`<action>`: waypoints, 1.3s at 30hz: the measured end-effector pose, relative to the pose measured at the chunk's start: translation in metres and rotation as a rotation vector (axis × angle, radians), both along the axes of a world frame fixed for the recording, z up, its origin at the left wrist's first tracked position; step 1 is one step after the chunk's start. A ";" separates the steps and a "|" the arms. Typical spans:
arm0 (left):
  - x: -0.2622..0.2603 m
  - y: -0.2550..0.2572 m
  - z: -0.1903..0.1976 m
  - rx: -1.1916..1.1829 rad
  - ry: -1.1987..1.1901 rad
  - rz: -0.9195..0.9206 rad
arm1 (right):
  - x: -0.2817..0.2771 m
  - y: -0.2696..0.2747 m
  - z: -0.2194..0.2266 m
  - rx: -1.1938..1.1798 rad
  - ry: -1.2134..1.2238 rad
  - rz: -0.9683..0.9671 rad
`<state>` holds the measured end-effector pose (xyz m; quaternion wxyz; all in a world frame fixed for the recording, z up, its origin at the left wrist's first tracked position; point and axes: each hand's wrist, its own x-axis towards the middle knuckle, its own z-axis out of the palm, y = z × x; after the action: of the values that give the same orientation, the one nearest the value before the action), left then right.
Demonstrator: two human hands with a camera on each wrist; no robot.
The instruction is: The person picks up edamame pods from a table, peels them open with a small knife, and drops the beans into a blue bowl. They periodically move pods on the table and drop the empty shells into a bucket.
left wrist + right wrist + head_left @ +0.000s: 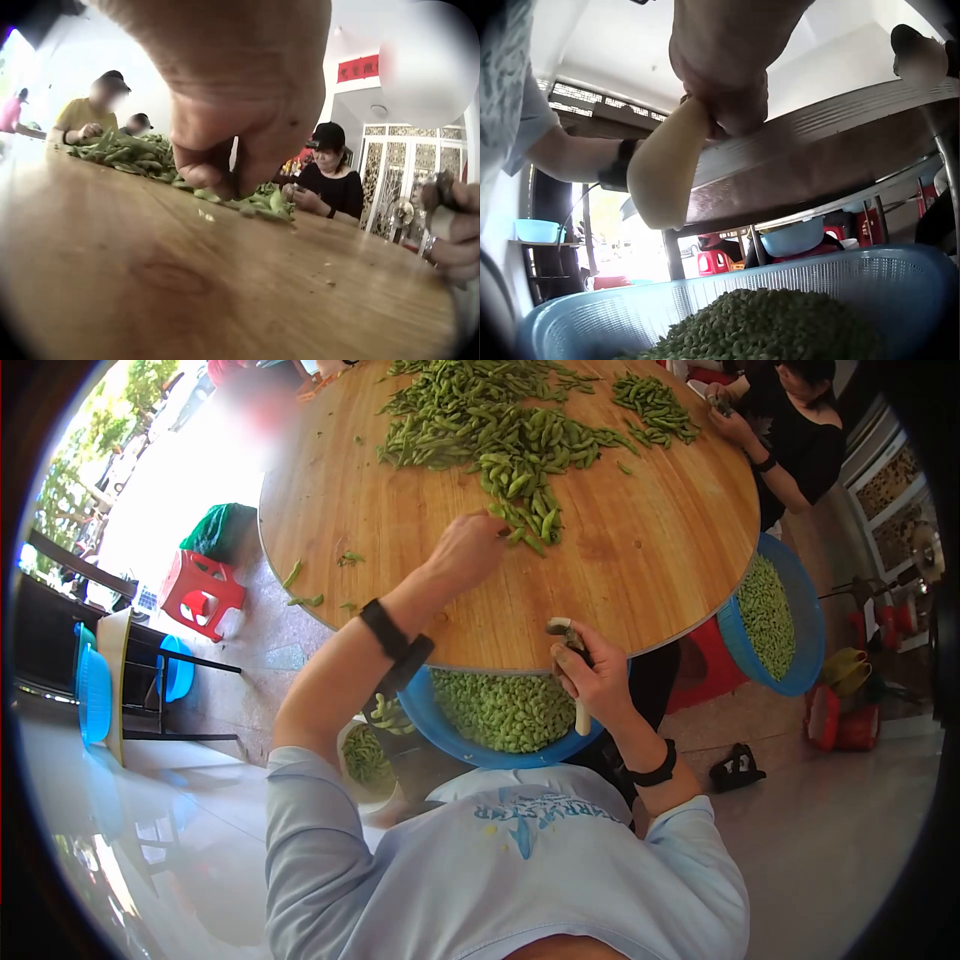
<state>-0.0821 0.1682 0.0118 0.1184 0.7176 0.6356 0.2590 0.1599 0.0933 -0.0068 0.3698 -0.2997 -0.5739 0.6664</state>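
My left hand (468, 550) reaches onto the round wooden table (400, 580), fingers bent down to the near tip of a pile of green soybean pods (530, 435). In the left wrist view its thumb and fingers close in on pods (262, 202) at the pile's edge; the fingertips are partly hidden. Over the table's near edge, my right hand (597, 675) grips a tool with a broad cream handle (667, 169) hanging below the fist. Its working end is mostly covered by the fingers. Below lies a blue basin (413, 705) of shelled green soybeans (500, 710).
Across the table, a person in black (800, 435) handles something small, beside a smaller pod pile (655, 408). Another blue basin of beans (765, 622) stands at right. A pail of green scraps (366, 760) is left of my lap. A red stool (203, 595) stands at left.
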 end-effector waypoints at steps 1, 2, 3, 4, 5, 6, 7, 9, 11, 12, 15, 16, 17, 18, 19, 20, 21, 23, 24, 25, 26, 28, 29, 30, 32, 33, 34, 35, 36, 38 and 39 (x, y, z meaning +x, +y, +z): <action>0.006 0.009 -0.001 -0.002 0.000 0.021 | -0.001 0.001 -0.001 0.008 0.000 0.001; 0.009 0.015 -0.003 0.003 -0.002 0.022 | 0.000 0.000 -0.005 0.027 0.001 0.005; 0.013 0.019 -0.005 -0.051 0.008 0.066 | 0.001 -0.002 -0.007 0.042 -0.001 0.008; 0.015 0.020 -0.007 -0.106 0.018 0.109 | 0.002 -0.003 -0.007 0.041 -0.004 0.008; 0.014 0.021 -0.007 -0.104 0.017 0.110 | 0.002 -0.003 -0.006 0.010 0.014 0.001; 0.012 0.023 -0.005 -0.178 0.026 0.108 | 0.002 -0.002 -0.004 -0.017 0.033 -0.005; 0.009 0.024 -0.002 -0.250 0.037 0.106 | 0.002 -0.001 -0.004 -0.009 0.037 -0.005; 0.003 0.010 0.001 -0.073 -0.019 0.063 | 0.001 -0.001 -0.007 0.009 0.018 0.017; 0.000 -0.011 0.003 0.094 -0.073 0.012 | -0.001 0.000 0.001 -0.089 0.081 0.030; 0.001 -0.021 0.003 -0.028 -0.305 0.045 | -0.002 0.000 0.005 -0.192 0.138 0.044; 0.017 -0.063 0.021 -0.291 -0.817 0.024 | -0.009 0.000 0.009 -0.270 0.244 0.059; 0.022 -0.076 0.026 -0.410 -1.095 -0.026 | -0.011 -0.003 0.009 -0.275 0.239 0.055; 0.025 -0.086 0.022 -0.410 -1.100 -0.027 | -0.014 -0.004 0.010 -0.284 0.240 0.068; 0.029 -0.093 0.020 -0.405 -1.212 -0.031 | -0.017 -0.005 0.010 -0.292 0.242 0.082; 0.031 -0.099 0.017 -0.401 -1.325 -0.032 | -0.019 -0.007 0.010 -0.296 0.237 0.084; 0.031 -0.104 0.013 -0.406 -1.333 -0.026 | -0.020 -0.010 0.009 -0.324 0.259 0.108; 0.031 -0.108 0.009 -0.428 -1.390 -0.008 | -0.021 -0.013 0.008 -0.352 0.279 0.131; 0.032 -0.112 0.005 -0.447 -1.453 0.012 | -0.022 -0.014 0.000 -0.373 0.302 0.158; 0.032 -0.114 0.003 -0.422 -1.455 0.042 | -0.024 -0.015 -0.002 -0.390 0.334 0.184; 0.033 -0.116 0.001 -0.398 -1.456 0.076 | -0.026 -0.017 -0.001 -0.397 0.328 0.186; 0.034 -0.118 -0.002 -0.400 -1.463 0.083 | -0.029 -0.019 0.001 -0.417 0.337 0.192; 0.035 -0.119 -0.006 -0.284 -1.487 0.034 | -0.032 -0.020 0.001 -0.437 0.344 0.201; 0.035 -0.119 -0.006 -0.283 -1.491 0.038 | -0.032 -0.020 0.000 -0.416 0.335 0.217; 0.034 -0.120 -0.005 -0.281 -1.485 0.049 | -0.032 -0.020 -0.002 -0.396 0.327 0.233; 0.033 -0.123 -0.005 -0.281 -1.482 0.065 | -0.032 -0.022 -0.003 -0.414 0.339 0.235; 0.034 -0.125 -0.004 -0.263 -1.472 0.058 | -0.032 -0.022 -0.004 -0.426 0.355 0.235; 0.035 -0.125 -0.004 -0.245 -1.462 0.049 | -0.032 -0.023 -0.004 -0.426 0.353 0.235; 0.036 -0.126 -0.005 -0.245 -1.464 0.049 | -0.032 -0.023 -0.004 -0.399 0.341 0.237; 0.037 -0.127 -0.005 -0.224 -1.488 0.039 | -0.032 -0.024 -0.003 -0.372 0.330 0.239; 0.039 -0.128 -0.006 -0.203 -1.512 0.031 | -0.031 -0.025 -0.001 -0.346 0.316 0.218; 0.039 -0.128 -0.007 -0.206 -1.534 0.006 | -0.031 -0.025 -0.001 -0.317 0.304 0.198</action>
<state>-0.0431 0.0400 0.0051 0.5911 0.3210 0.3984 0.6236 0.1291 0.0679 -0.0077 0.3330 -0.1928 -0.4264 0.8186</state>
